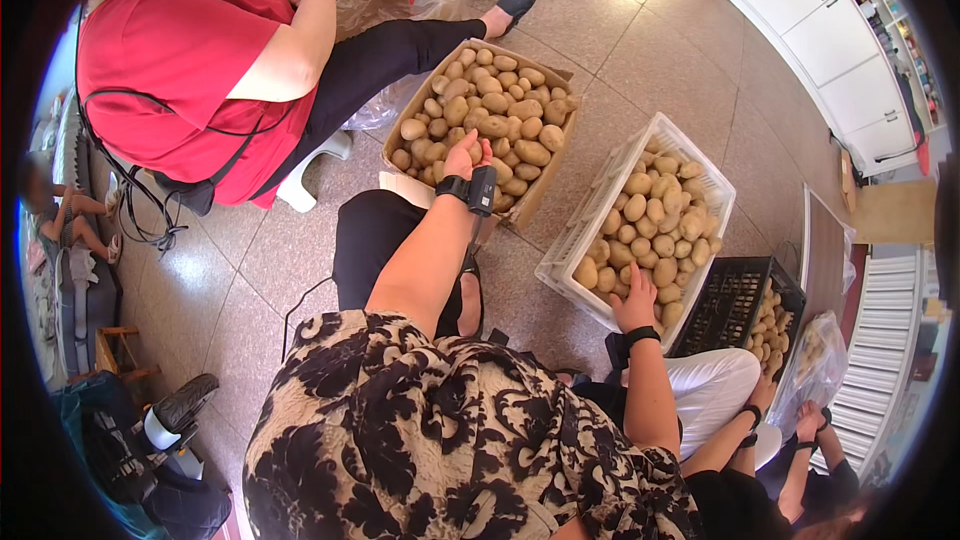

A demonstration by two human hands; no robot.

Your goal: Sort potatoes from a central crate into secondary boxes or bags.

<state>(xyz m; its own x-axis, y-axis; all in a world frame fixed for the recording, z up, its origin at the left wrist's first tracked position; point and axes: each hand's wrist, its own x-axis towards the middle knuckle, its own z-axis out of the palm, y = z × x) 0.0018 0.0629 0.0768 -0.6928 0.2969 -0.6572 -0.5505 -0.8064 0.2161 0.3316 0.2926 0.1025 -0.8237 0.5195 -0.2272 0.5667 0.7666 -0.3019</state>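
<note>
My left hand (pixel 468 156) reaches over a cardboard box (pixel 390 109) full of potatoes (pixel 493 103), palm turned partly up, with a potato (pixel 475 153) at its fingers. A wristband and a small black device are on that wrist. My right hand (pixel 637 304) lies at the near side of a white plastic crate (pixel 559 249), its fingers spread over the potatoes (pixel 664 210) in it. Whether it grips one cannot be told. The box stands on the left and the crate on the right, apart from each other on the tiled floor.
A person in a red top (pixel 187 67) sits at upper left, one leg stretched behind the box. A black crate (pixel 724 300) partly holding potatoes touches the white crate's right side. Co-workers' hands are at lower right, near a plastic bag (pixel 821 360). White cabinets (pixel 817 22) line the upper right.
</note>
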